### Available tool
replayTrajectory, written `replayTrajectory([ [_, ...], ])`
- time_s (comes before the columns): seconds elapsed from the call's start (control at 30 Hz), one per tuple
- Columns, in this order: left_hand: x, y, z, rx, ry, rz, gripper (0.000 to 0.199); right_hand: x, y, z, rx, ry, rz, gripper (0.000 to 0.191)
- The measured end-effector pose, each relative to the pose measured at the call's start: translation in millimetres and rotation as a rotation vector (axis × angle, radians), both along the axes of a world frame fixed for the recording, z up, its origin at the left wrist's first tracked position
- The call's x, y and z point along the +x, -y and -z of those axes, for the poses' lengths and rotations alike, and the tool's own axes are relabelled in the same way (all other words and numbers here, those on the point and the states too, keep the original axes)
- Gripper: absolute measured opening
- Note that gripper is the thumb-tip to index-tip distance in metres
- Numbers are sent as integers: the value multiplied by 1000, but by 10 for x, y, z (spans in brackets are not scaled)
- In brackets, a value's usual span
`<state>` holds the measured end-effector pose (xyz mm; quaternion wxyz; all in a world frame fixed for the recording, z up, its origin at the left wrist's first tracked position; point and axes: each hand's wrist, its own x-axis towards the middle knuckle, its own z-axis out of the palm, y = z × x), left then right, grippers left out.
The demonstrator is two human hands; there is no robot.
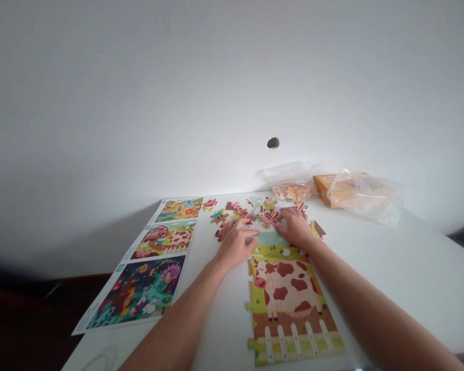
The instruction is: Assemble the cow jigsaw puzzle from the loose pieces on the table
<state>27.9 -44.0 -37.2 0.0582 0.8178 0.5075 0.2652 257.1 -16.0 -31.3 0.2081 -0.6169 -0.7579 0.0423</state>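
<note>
A partly joined jigsaw puzzle (290,293) lies on the white table, showing a spotted cow behind a white fence. My left hand (236,241) rests by its upper left corner, fingers apart, one finger reaching toward the sky strip. At the upper right corner is my right hand (297,226), its fingers spread and lowered among loose pieces. Neither hand visibly grips a piece, though the fingertips partly cover some. Loose puzzle pieces (268,220) lie scattered just beyond the joined part, between and behind both hands. One brown and green piece (317,229) sits right of my right hand.
On the left lies a reference sheet (147,263) with three printed pictures, the middle one a farm scene. At the back stand a clear bag of pieces (295,190) and an orange box (327,190) partly under clear plastic (375,198). A wall with a hole (272,143) rises behind.
</note>
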Motion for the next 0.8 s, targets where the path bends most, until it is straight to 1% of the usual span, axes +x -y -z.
replayTrajectory([
  [0.07,4,0,-2,1,5,26,24,5,-7,-3,-2,-3,5,18],
  [0.13,11,4,-4,-1,14,70,30,9,-16,0,9,5,28,21],
  [0.27,24,18,15,-3,24,192,47,17,-44,28,30,-34,79,41],
  [0.37,27,22,39,-23,13,247,47,21,-60,57,86,-106,72,53],
  [0.43,28,23,47,-29,7,249,46,24,-69,74,119,-133,74,55],
  [0.53,32,27,44,-28,5,229,44,35,-85,88,125,-204,91,49],
  [0.67,39,34,41,-36,14,206,46,50,-80,47,138,-357,57,30],
  [0.73,41,28,49,-33,50,194,54,37,-47,3,164,-417,27,22],
  [0.8,44,16,61,-19,111,176,69,-1,4,-34,156,-487,-39,21],
])
